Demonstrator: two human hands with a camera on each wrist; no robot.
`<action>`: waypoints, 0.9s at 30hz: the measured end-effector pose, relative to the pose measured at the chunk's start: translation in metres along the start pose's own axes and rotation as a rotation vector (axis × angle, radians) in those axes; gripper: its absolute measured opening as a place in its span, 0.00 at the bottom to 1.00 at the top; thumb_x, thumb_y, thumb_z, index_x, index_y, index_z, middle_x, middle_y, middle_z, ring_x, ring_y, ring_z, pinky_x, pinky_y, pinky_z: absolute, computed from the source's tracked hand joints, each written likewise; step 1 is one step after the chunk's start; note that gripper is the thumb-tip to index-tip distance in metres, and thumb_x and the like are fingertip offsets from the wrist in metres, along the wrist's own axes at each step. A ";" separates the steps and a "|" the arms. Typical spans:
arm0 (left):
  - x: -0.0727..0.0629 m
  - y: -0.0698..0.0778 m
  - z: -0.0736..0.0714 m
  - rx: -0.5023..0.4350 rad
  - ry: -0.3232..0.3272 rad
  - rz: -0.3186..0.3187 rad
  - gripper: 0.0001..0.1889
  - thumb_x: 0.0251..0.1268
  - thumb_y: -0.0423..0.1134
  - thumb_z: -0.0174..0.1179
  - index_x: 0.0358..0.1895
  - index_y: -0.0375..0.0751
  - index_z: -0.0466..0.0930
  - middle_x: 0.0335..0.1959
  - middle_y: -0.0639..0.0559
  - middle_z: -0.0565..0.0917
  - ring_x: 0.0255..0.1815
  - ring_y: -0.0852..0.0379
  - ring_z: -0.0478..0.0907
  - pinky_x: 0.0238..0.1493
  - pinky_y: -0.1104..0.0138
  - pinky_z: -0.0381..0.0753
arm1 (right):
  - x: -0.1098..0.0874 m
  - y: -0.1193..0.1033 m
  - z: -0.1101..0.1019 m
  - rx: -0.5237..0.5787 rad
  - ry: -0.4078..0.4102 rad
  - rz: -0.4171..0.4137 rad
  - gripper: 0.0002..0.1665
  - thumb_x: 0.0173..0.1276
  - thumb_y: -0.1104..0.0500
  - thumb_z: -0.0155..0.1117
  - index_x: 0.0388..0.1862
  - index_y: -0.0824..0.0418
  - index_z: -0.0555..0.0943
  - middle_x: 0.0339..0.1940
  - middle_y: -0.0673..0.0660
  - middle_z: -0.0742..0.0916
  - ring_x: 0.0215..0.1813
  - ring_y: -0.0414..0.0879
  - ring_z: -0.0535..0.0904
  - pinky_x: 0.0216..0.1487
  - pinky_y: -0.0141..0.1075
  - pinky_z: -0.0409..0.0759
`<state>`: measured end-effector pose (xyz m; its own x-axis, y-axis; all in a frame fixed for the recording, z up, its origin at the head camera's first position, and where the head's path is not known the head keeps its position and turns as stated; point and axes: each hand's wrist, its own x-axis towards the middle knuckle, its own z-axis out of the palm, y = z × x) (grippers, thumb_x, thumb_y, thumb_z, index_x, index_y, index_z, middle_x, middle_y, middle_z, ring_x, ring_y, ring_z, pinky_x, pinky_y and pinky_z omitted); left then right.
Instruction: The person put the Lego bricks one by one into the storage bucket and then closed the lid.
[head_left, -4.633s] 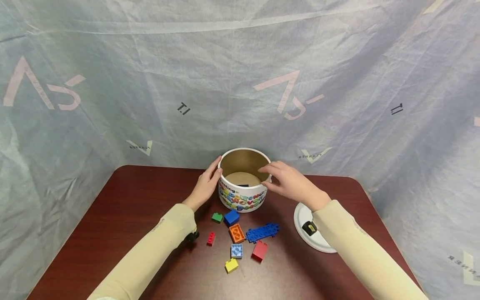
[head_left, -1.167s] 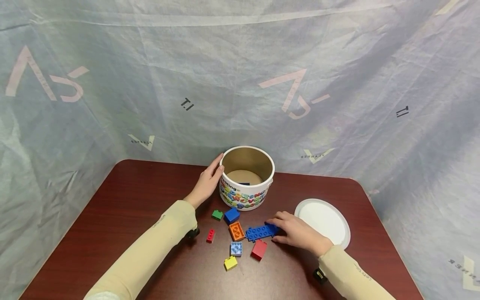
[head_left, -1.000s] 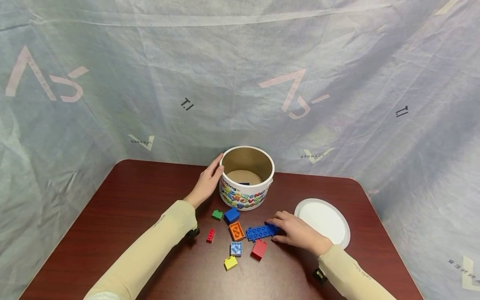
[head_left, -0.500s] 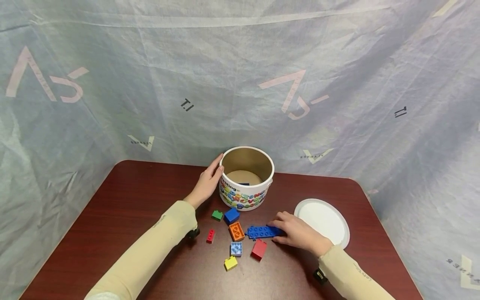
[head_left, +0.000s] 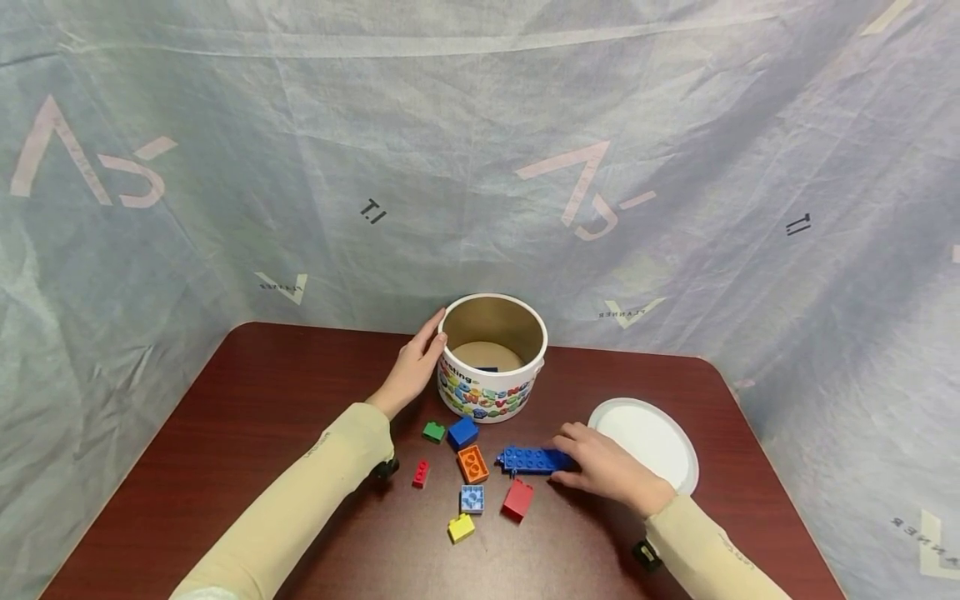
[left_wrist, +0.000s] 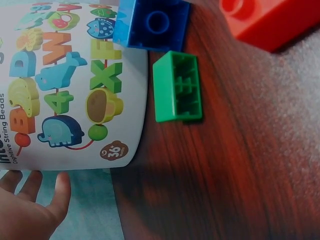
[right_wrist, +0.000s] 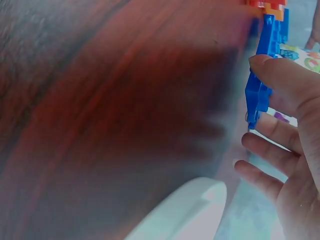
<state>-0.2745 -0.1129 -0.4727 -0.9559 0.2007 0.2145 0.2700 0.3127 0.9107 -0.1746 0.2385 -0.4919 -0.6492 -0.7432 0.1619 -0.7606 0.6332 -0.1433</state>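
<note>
Thumb and fingers of the right hand (head_left: 603,467) pinch one end of a blue studded plate (head_left: 531,460), so that grip is clamped on it; the plate is at the front right of a white bucket (head_left: 487,398), its other end pointing toward an upturned orange block (head_left: 472,464) (whether it touches the worktop (head_left: 315,375) along its whole length, I cannot tell). The left hand (head_left: 407,373) rests against the bucket's left side at the rim, its grip loose, fingers extended and thumb apart from them. Colourful letters and animals are printed round the bucket, and a small dark-blue piece (head_left: 487,369) shows on its floor. Just before the bucket sit a green block (head_left: 433,431), hollow side showing in the left wrist view, and a blue block (head_left: 463,433) beside it. Nearer the person are a small red block (head_left: 421,474), a light-blue block (head_left: 472,499), a yellow block (head_left: 461,527) just below that, and a larger red block (head_left: 517,500) near the plate. To the right, a white lid (head_left: 647,446) lies partly hidden by the right hand. Grey printed sheeting (head_left: 480,167) hangs behind.
</note>
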 end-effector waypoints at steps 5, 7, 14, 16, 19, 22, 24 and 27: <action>-0.001 0.000 0.000 -0.001 0.003 0.003 0.29 0.88 0.48 0.45 0.85 0.53 0.54 0.84 0.50 0.59 0.83 0.47 0.57 0.79 0.48 0.61 | -0.002 -0.001 -0.012 0.001 0.047 -0.018 0.22 0.62 0.53 0.81 0.51 0.61 0.86 0.43 0.52 0.83 0.44 0.44 0.79 0.49 0.42 0.83; -0.001 0.001 0.000 -0.001 0.001 0.006 0.30 0.88 0.47 0.45 0.85 0.52 0.54 0.84 0.49 0.58 0.83 0.46 0.57 0.79 0.47 0.61 | -0.002 -0.002 -0.018 -0.004 0.059 -0.022 0.22 0.61 0.53 0.82 0.51 0.60 0.86 0.43 0.51 0.83 0.44 0.43 0.79 0.48 0.42 0.83; -0.001 0.002 -0.001 -0.014 -0.016 -0.008 0.30 0.88 0.49 0.44 0.86 0.55 0.52 0.85 0.50 0.56 0.83 0.46 0.56 0.79 0.47 0.61 | 0.000 -0.007 -0.043 -0.024 0.054 0.002 0.23 0.60 0.52 0.83 0.51 0.58 0.86 0.42 0.49 0.82 0.43 0.41 0.76 0.47 0.39 0.82; -0.001 0.002 -0.002 -0.014 -0.018 -0.006 0.30 0.88 0.49 0.44 0.86 0.55 0.52 0.85 0.50 0.56 0.83 0.46 0.56 0.79 0.46 0.61 | 0.001 -0.008 -0.049 -0.031 0.049 0.005 0.23 0.60 0.52 0.82 0.51 0.58 0.85 0.43 0.49 0.82 0.43 0.42 0.76 0.47 0.40 0.82; 0.000 0.001 -0.002 -0.015 -0.015 -0.001 0.30 0.88 0.48 0.44 0.86 0.54 0.53 0.85 0.50 0.56 0.83 0.46 0.56 0.79 0.47 0.60 | 0.003 -0.010 -0.057 -0.039 0.044 0.005 0.23 0.61 0.53 0.82 0.51 0.58 0.85 0.43 0.49 0.83 0.44 0.42 0.77 0.47 0.40 0.82; 0.000 0.001 -0.002 -0.013 -0.012 -0.001 0.29 0.88 0.48 0.44 0.85 0.54 0.53 0.84 0.50 0.57 0.83 0.47 0.56 0.79 0.47 0.60 | 0.005 -0.011 -0.063 -0.032 0.039 0.008 0.21 0.61 0.53 0.81 0.51 0.58 0.85 0.43 0.49 0.83 0.44 0.42 0.77 0.47 0.40 0.82; 0.000 0.001 -0.002 -0.012 -0.014 -0.002 0.29 0.88 0.48 0.44 0.85 0.54 0.53 0.84 0.50 0.57 0.83 0.47 0.56 0.80 0.47 0.60 | 0.007 -0.012 -0.067 -0.023 0.036 0.012 0.21 0.62 0.53 0.81 0.51 0.58 0.85 0.42 0.49 0.83 0.44 0.42 0.76 0.47 0.39 0.82; -0.001 0.000 -0.001 -0.010 -0.016 -0.006 0.30 0.88 0.49 0.44 0.86 0.54 0.53 0.85 0.50 0.57 0.83 0.47 0.55 0.80 0.47 0.60 | 0.009 -0.013 -0.074 -0.008 0.016 0.032 0.21 0.63 0.53 0.80 0.51 0.58 0.85 0.42 0.49 0.83 0.44 0.41 0.76 0.46 0.38 0.82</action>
<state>-0.2740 -0.1141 -0.4720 -0.9555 0.2137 0.2035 0.2632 0.3050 0.9153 -0.1706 0.2391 -0.4165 -0.6729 -0.7192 0.1732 -0.7396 0.6581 -0.1410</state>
